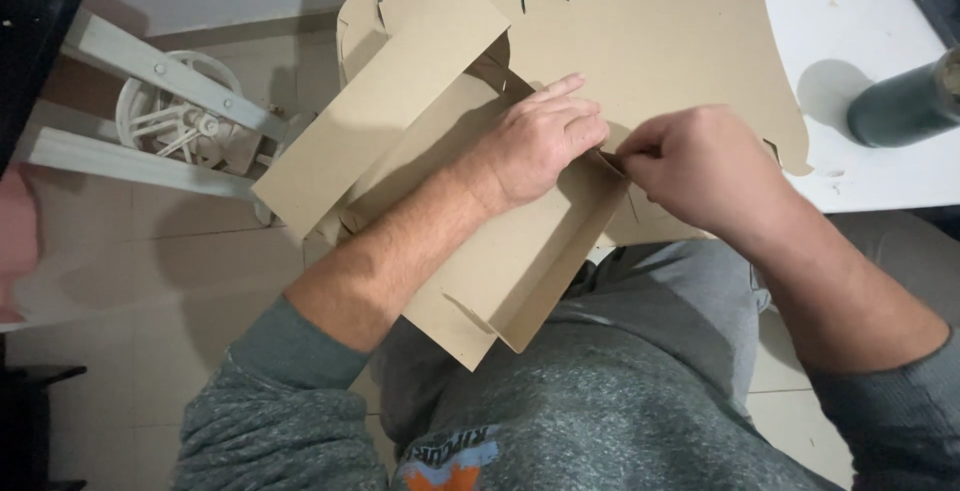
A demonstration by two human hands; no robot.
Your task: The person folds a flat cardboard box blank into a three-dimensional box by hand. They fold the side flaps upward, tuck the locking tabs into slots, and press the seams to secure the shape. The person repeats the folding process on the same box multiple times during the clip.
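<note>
- Cardboard, plain brown: a half-folded box [500, 251] lies across my lap, its far end propped on the edge of the white table [880, 166], so both hands can work it without carrying its weight.
- My left hand [535, 141] lies flat inside the box, fingers [575, 111] straight and together, pressing the floor panel down. Nothing is gripped; the palm acts as a clamp, likely so the sheet cannot spring back along its creases.
- My right hand [700, 166] is curled, fingertips pinched on a small flap [608, 161] at the box corner, just beside my left fingertips. The thumb is hidden under the hand, so I cannot tell how much of the flap it has.
- One long side wall [385, 101] stands up on the left; the near wall is raised too.
- Flat die-cut cardboard sheets [660, 41] lie stacked on the table under and behind the box, within reach.
- Dark green bottle [905, 106] lies on its side at the table's right, well apart from the work.
- White wheeled frame [175, 116] sits on the tiled floor to the left.
</note>
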